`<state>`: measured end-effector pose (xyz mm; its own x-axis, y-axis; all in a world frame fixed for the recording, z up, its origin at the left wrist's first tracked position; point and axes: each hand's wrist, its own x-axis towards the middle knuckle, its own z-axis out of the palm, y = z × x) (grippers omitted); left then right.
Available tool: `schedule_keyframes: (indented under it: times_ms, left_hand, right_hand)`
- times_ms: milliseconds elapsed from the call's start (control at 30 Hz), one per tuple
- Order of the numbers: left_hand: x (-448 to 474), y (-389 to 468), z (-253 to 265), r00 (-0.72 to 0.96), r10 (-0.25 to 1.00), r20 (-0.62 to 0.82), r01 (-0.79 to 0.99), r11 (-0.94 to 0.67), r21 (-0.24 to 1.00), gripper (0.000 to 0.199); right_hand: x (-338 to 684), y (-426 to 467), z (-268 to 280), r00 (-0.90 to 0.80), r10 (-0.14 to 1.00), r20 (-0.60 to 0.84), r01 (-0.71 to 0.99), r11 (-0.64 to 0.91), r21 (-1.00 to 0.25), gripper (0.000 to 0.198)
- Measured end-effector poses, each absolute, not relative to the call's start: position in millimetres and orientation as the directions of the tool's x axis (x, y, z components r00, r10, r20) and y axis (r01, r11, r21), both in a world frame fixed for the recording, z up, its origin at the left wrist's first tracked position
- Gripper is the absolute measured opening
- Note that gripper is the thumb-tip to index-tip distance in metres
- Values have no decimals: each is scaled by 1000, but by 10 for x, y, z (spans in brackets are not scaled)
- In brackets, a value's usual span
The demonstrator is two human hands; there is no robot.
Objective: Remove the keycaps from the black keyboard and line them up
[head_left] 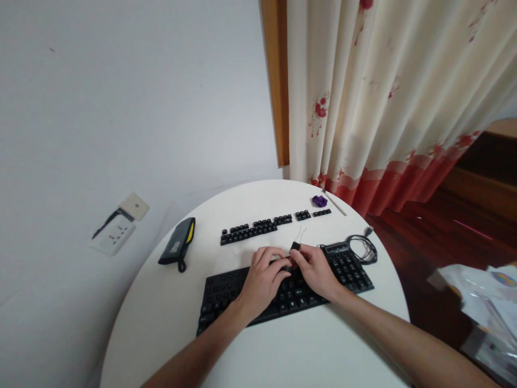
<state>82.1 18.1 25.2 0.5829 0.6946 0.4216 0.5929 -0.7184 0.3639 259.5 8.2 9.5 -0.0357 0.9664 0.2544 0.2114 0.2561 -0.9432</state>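
- Under head view, recorded a round white table point(283, 350), placed close against a pale wall point(141, 97).
- Found on near part of table, lying slightly aslant: black keyboard point(288, 296).
- Observed right hand point(317, 269) pinching black handle of wire tool point(295, 246) between thumb and fingers, above the keyboard, with thin wire ends toward the table's far side.
- Observed left hand point(262, 277) with fingers bent over the keyboard, just beside the tool; unable to say whether gripping anything.
- Noted beyond the keyboard, apart from it: loose black keycaps point(248, 233), laid out in rows and small groups.
- Noted near far right edge: crumpled purple item point(319, 201), with slender pale stick point(335, 202) just beside.
- Noted at keyboard's far right corner: coiled black cable point(367, 262).
- Noted near left edge: dark pouch point(176, 242) with yellow strip and loop.
- On wall, logged white socket point(115, 234) and adjoining beige plate point(135, 206).
- Behind, logged upright wooden strip point(277, 81) beside cream curtain point(363, 108), patterned with red flowers above a red lower band.
- To right, logged dark reddish floor point(428, 231) and whitish bags point(484, 307); contents unclear.
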Motion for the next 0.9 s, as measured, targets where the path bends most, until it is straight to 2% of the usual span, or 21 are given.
schedule_keyframes:
  times_ms: [233, 367, 433, 600, 733, 900]
  left_hand:
    - [961, 297, 420, 615, 696, 370, 542, -714, 443, 13]
    - [1004, 633, 375, 419, 793, 443, 603, -608, 517, 13]
    - [1023, 865, 283, 334, 832, 444, 673, -540, 506, 9]
    - [1077, 1226, 8, 329, 884, 333, 787, -451, 421, 11]
    - [1084, 1265, -99, 310, 889, 336, 816, -430, 386, 13]
    - [1080, 1288, -105, 293, 883, 365, 832, -424, 358, 31]
  right_hand:
    - [2664, 154, 93, 78, 975, 209, 133, 197, -971, 40]
    - [2707, 167, 149, 127, 967, 221, 128, 205, -970, 41]
    - [2729, 169, 176, 153, 961, 231, 132, 212, -968, 41]
    - [2766, 177, 199, 174, 957, 232, 142, 209, -968, 39]
    - [2777, 186, 195, 180, 958, 224, 136, 201, -970, 39]
    - [2780, 190, 182, 189, 954, 231, 132, 209, -969, 38]
